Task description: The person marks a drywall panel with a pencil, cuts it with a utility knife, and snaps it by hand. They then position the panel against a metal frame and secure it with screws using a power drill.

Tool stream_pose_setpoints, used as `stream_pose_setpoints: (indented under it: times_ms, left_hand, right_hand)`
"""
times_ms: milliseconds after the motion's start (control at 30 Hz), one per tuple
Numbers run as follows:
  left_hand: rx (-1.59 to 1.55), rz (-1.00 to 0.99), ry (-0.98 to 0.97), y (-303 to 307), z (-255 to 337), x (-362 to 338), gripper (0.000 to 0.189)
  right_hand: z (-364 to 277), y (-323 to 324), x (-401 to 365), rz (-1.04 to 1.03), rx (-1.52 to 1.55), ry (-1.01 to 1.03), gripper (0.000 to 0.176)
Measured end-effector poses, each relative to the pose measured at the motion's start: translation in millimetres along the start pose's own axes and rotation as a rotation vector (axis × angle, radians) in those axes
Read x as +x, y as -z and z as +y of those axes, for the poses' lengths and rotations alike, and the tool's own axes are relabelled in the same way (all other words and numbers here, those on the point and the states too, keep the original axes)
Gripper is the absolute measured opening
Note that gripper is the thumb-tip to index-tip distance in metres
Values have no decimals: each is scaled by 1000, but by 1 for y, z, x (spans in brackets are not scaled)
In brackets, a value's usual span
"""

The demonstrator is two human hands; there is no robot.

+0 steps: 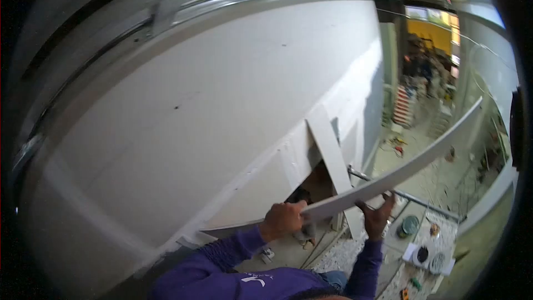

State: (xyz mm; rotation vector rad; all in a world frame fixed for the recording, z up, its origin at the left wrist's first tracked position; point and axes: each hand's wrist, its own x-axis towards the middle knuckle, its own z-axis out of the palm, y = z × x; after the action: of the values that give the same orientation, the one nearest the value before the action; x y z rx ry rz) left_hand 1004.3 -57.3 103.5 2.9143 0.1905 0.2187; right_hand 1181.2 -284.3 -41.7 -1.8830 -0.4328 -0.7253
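Note:
A long, narrow pale strip (411, 168) stretches from the lower middle up to the right. Its near end is in my left hand (282, 221), whose fingers are wrapped round it. My right hand (377, 218) is under the strip farther along, thumb and fingers spread, with the strip lying across it. Both arms are in purple sleeves. Behind the strip, another pale board (328, 144) leans at a slant against the white panelled wall (222, 89), in front of a dark opening low in the wall.
Below right is a work platform (402, 244) with a metal rail (427, 204), a green-rimmed tub (410, 225), round containers (438, 261) and small tools. Metal framing (233, 0) runs above the wall. Stacked material (403, 105) and clutter stand down the passage.

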Motion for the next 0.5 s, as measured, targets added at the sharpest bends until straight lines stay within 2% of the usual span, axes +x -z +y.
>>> stream_pose_setpoints:
  times_ms: [67, 133, 200, 233, 333, 400, 433, 500]
  left_hand:
    - [-37, 17, 72, 24, 19, -18, 37]
    - [-30, -11, 128, 40, 37, -22, 38]
    - [-36, 34, 170, 45, 49, -34, 38]
    - [15, 24, 205, 48, 52, -38, 38]
    - [81, 53, 255, 72, 67, -59, 27]
    - [137, 32, 296, 96, 79, -75, 28]
    - [160, 47, 355, 110, 86, -85, 28]
    - [260, 152, 362, 137, 100, -110, 26]
  right_hand:
    - [-1, 38, 37, -9, -396, 247, 119]
    - [14, 58, 76, 121, -270, 13, 125]
    - [21, 80, 130, 140, -233, 64, 128]
    - [30, 86, 157, 131, -266, 192, 130]
    - [7, 93, 228, -88, -415, 426, 124]
    - [-19, 79, 256, -172, -368, 571, 118]
    - [-20, 67, 271, -180, -282, 728, 112]
    - [-34, 48, 299, -268, -232, 893, 100]
